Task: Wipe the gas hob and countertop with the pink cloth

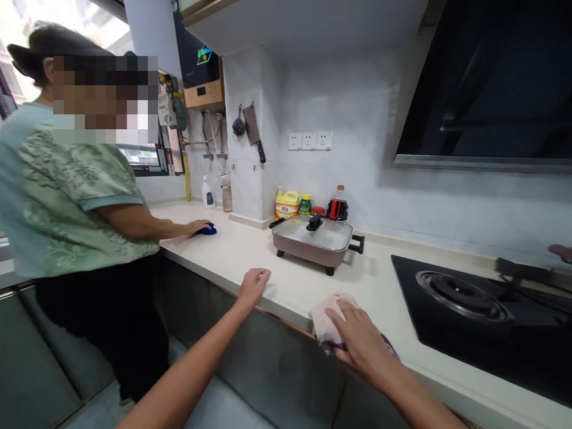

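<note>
Fingers (335, 322) of the right hand (361, 339) lie spread over a pale pink cloth (322, 310), the thumb side drawn in so that the folds appear caught lightly beneath. The cloth sits at the front edge of the counter (375, 283), its dark purple border dipping just past the lip. From the cloth, the left hand (254, 287) is between nine and ten o'clock, near the same edge; its fingers are loosely curled, with no object visible in them, though I cannot tell what the hidden palm holds.

Toward twelve o'clock from the cloth stands a lidded pan (308, 250) on short feet, apart from both hands. A black hob (482, 339) lies at three o'clock. Farther off at ten o'clock, a co-worker's hand (195, 227) rests on a dark blue cloth (208, 230).

The pale cloth should handle as light, soft and limp, bunching easily and not at all fragile; whether it is damp, I cannot tell. A broad, flat hold over its folded middle looks best, with the loose border gathered in at six o'clock, where it could otherwise trail over the edge.
</note>
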The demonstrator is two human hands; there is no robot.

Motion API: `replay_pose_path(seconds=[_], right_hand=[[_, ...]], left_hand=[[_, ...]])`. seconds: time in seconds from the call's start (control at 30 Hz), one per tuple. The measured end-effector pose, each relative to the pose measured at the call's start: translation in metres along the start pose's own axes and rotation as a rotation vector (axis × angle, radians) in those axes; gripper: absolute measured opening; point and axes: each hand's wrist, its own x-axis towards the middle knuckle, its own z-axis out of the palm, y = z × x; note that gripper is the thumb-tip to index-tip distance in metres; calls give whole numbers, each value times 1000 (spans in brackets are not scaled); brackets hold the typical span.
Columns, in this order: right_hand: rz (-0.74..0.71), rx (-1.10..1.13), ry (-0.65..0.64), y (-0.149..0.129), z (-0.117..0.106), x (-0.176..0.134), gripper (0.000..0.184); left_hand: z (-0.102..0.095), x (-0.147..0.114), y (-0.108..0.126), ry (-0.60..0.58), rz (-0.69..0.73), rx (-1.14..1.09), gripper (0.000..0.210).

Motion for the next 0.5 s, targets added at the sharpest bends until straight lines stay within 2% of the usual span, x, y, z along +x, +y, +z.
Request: replay_pose_path(seconds=[0.1,0.27,0.37,0.5], right_hand=[[-39,16,-4,-38,10,44,78],[-124,82,-20,-92,21,117,71],[-180,154,-81,-97,27,140,67],[-272,256,-118,-78,28,136,66]], left_hand=[[-10,9,-18,6,-48,12,41],[-10,26,-19,-96,-50,99,33],[-14,41,-20,-137,-54,196,31],[-16,48,-25,-133,-53,359,29]])
